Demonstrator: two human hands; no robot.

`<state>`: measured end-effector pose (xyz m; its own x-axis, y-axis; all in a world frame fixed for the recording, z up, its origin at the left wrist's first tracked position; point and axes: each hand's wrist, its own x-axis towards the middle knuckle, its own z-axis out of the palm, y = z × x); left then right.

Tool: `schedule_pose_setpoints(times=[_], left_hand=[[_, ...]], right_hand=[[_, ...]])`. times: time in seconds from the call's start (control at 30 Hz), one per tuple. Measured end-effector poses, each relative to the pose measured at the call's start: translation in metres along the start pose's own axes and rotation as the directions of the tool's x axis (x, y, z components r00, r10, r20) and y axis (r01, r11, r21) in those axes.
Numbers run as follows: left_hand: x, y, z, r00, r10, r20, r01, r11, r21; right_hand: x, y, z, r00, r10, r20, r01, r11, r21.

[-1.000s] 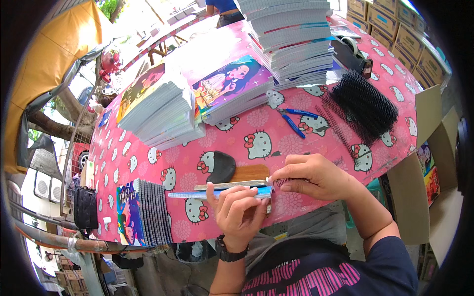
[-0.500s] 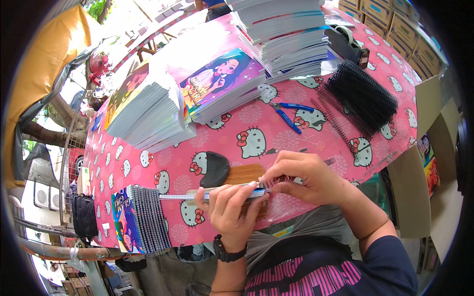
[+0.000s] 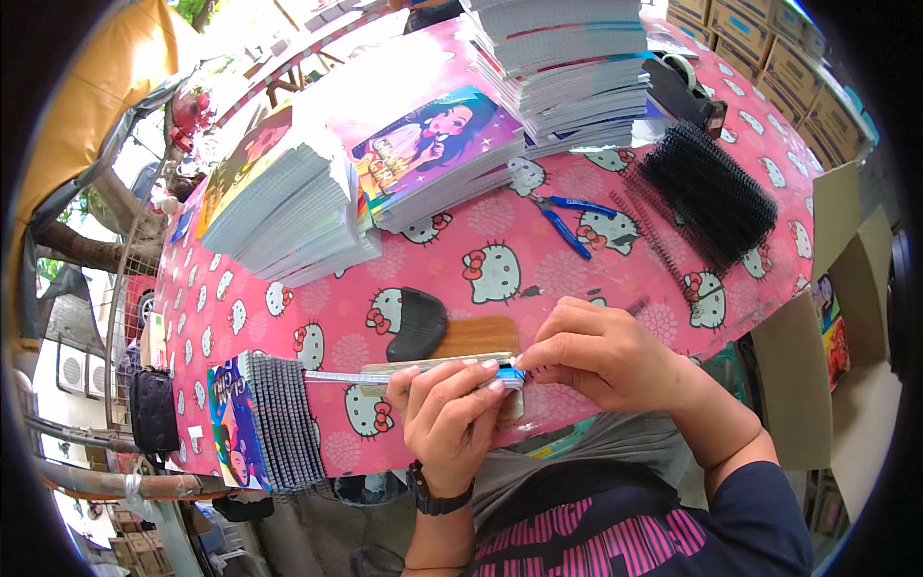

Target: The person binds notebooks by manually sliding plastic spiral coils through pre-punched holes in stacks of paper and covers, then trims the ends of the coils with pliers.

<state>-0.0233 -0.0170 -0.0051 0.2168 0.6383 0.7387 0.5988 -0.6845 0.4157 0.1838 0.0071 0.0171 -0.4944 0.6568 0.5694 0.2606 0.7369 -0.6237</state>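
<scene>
Gripping, left hand [image 3: 444,412]: notebook [image 3: 338,378], fingers closed around its right part.
Notebook: projecting left beyond that hand.
Right hand [image 3: 604,356]: fingertips pinching spiral coil [image 3: 541,373] at the notebook's right end.

Closed notebook [image 3: 336,378], dark wire coil [image 3: 540,372] at its right end
Seen edge-on, the notebook runs left to right — pale pages, a blue strip near the right; the coil's small loops show only in part

Pink tbl [image 3: 433,264] w/ notebk stacks [image 3: 577,91], blue pliers [image 3: 567,234], blk coils [image 3: 711,197], brn board [image 3: 483,337].
</scene>
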Motion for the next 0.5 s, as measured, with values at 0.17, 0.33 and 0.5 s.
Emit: schedule_pose_setpoints(times=[0.17,0.33,0.5], left_hand=[[-0.019,0.0,-0.003,0.999,0.04,-0.021,-0.04,0.999,0.025],[-0.023,0.002,-0.002,0.999,0.031,-0.033,-0.03,0.999,0.032],[-0.023,0.004,0.0,0.999,0.037,-0.036,-0.036,0.999,0.033]], right_hand=[[-0.007,-0.003,0.002,0.992,0.058,0.114,-0.064,0.997,0.051],[-0.005,-0.011,-0.002,0.989,0.031,0.145,-0.035,0.999,0.027],[-0.008,-0.009,-0.001,0.988,0.047,0.147,-0.057,0.996,0.07]])
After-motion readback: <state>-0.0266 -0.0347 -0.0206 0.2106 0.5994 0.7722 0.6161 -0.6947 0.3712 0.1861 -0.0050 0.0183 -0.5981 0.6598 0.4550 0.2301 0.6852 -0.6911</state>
